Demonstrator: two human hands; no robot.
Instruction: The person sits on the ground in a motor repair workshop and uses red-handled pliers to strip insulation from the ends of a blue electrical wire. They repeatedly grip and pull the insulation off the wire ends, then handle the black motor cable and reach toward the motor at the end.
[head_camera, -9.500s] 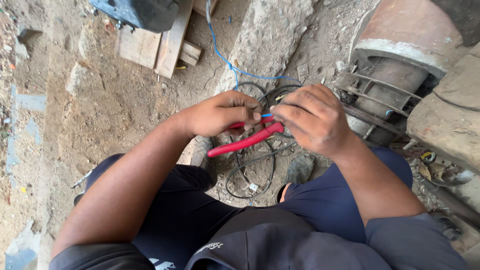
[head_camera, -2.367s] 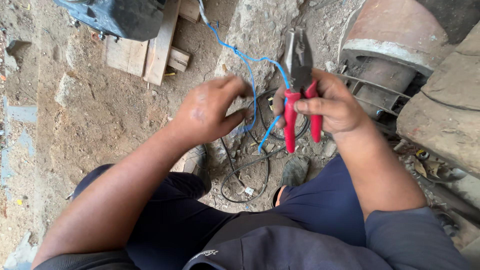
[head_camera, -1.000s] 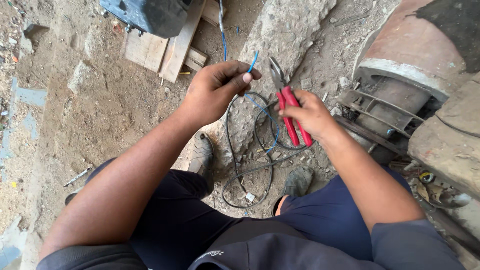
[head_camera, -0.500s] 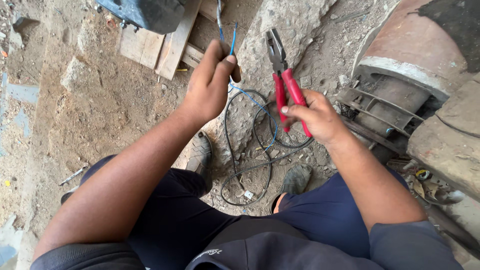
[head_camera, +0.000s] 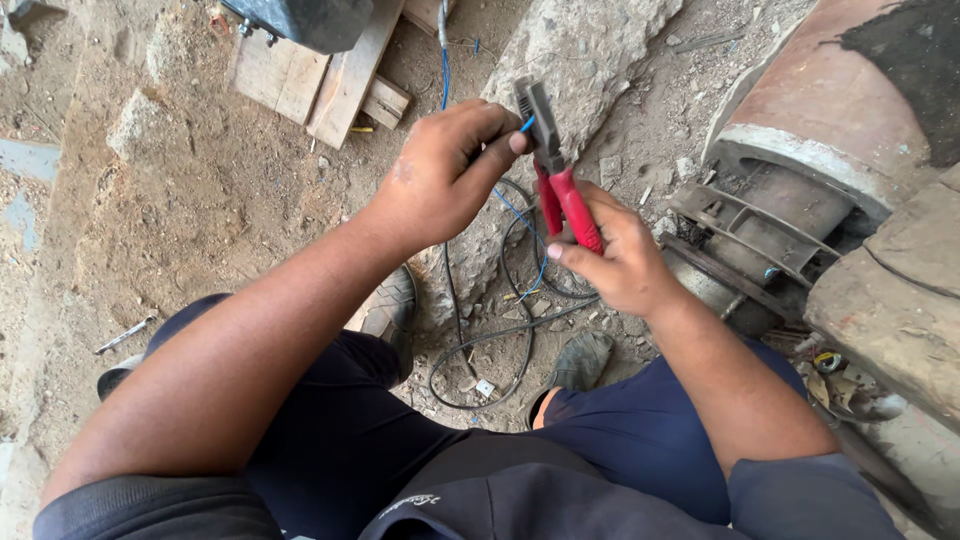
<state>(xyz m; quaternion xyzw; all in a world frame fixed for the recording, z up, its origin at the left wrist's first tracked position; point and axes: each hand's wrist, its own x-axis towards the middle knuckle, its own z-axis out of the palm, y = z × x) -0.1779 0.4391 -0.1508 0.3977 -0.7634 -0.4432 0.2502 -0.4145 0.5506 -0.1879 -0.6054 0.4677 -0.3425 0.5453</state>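
pinching the blue wire (head_camera: 527, 124) end, the left hand (head_camera: 440, 175) has dropped from its earlier raised position to meet the red-handled pliers (head_camera: 555, 175) gripped by the right hand (head_camera: 615, 260), tip at the nose.

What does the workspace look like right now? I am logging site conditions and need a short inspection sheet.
Surface: bare dirt ground with pebbles and a large rough stone slab.
Job's things: red-handled pliers, jaws at the end of a thin blue wire.
Clutter: wooden boards, a small metal piece lying in the dirt.
Grips: left hand pinches the blue wire at its end; right hand holds the pliers by the handles.
Cables: black cable looped on the ground between the shoes.
Surroundings: large rusty motor housing with a finned end at right, dark machine part at top.
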